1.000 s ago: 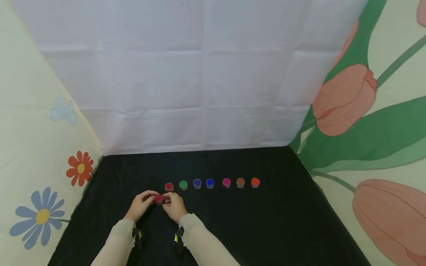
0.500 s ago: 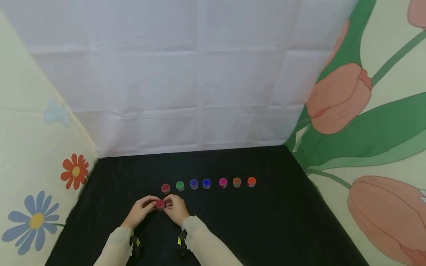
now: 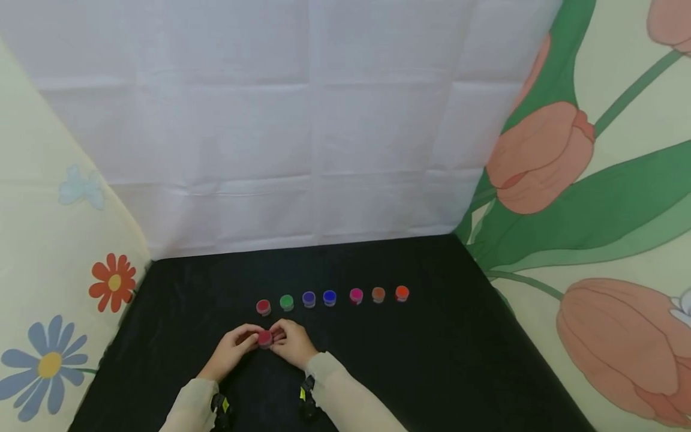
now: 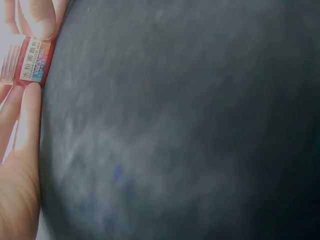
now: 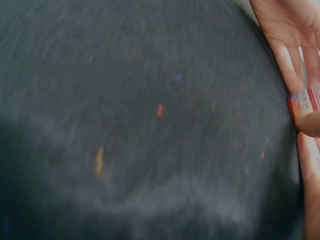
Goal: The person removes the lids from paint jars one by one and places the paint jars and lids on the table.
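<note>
In the head view, a small red gouache paint jar [image 3: 264, 339] stands between my two hands, in front of the row of jars. My left hand [image 3: 231, 353] pinches it from the left between thumb and fingers. From the other side my right hand [image 3: 294, 343] grips the same jar with its fingertips. The left wrist view brings out the printed label on the paint jar [image 4: 34, 60] and its clear ribbed part. Only a piece of the jar [image 5: 303, 101] shows at the right edge of the right wrist view, partly covered by a thumb.
Several more paint jars line up behind the hands: red [image 3: 263, 307], green [image 3: 287, 302], purple [image 3: 309, 299], blue [image 3: 329, 297], magenta [image 3: 356, 295], brown [image 3: 378, 294] and orange [image 3: 402, 293]. Black cloth [image 3: 432, 360] covers the table. A white sheet [image 3: 313, 132] hangs behind it.
Both hands have drawn the held paint jar toward me and slightly right, away from the red jar in the row. The head view has shifted a little; the row stays put.
</note>
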Available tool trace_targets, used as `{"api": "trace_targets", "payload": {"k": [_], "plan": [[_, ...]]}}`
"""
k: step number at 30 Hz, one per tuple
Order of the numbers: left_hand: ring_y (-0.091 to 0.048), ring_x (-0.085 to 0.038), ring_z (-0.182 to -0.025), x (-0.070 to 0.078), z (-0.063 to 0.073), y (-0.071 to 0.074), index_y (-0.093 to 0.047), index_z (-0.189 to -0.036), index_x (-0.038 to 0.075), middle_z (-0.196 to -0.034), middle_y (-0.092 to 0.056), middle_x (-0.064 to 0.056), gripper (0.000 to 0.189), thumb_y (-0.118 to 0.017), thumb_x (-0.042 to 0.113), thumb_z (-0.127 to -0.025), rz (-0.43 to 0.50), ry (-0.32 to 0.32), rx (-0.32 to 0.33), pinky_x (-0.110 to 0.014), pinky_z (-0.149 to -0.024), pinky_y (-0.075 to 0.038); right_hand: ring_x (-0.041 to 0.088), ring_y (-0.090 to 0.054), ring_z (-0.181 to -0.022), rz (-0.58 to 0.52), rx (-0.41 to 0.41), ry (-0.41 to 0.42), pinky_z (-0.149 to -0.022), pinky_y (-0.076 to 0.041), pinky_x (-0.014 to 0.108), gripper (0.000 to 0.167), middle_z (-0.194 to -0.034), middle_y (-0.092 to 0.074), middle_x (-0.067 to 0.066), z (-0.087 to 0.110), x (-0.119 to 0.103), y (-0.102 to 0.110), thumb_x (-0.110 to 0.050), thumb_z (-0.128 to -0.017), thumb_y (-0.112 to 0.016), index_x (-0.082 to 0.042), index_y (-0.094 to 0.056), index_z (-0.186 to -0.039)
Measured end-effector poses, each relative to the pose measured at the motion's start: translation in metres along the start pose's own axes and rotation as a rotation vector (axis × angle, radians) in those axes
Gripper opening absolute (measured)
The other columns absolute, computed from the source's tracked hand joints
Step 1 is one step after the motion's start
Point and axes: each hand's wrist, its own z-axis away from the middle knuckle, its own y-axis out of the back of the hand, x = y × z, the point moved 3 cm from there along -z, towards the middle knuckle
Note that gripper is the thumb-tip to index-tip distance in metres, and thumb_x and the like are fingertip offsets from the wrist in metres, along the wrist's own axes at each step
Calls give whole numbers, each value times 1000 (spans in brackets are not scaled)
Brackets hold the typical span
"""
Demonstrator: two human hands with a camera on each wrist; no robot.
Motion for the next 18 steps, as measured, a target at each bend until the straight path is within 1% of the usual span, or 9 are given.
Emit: {"api": "trace_targets", "payload": {"k": [4, 8, 13, 18], "plan": [[-64, -3, -103, 1, 1, -7, -60, -126, -10, -127, -60, -27, 34, -58, 17, -105, 7, -3, -2, -22, -90, -53, 7, -64, -85, 2, -25, 2, -77, -54, 21, 23, -96, -64, 3, 3, 1, 6, 7, -83, -77, -3, -66, -101], [-64, -5, -104, 2, -1, -14, -62, -126, -7, -126, -62, -25, 34, -59, 19, -104, -19, -7, 13, -23, -89, -54, 9, -66, -87, 2, -34, 9, -77, -55, 20, 23, -98, -66, 5, 6, 4, 12, 7, -83, -76, -2, -66, -101], [-64, -8, -105, 3, -3, -20, -63, -125, -5, -126, -63, -22, 33, -58, 20, -104, -40, -10, 25, -25, -90, -54, 12, -67, -89, -29, -22, -8, -79, -54, 21, 23, -101, -69, 6, 8, 8, 17, 6, -84, -76, -3, -67, -103], [-64, -7, -104, 0, -3, -25, -63, -125, -4, -124, -63, -22, 30, -57, 16, -105, -63, -30, 23, -22, -89, -53, 16, -68, -93, -78, -8, -20, -81, -54, 22, 22, -103, -70, 7, 12, 13, 21, 2, -86, -76, -3, -68, -106]]}}
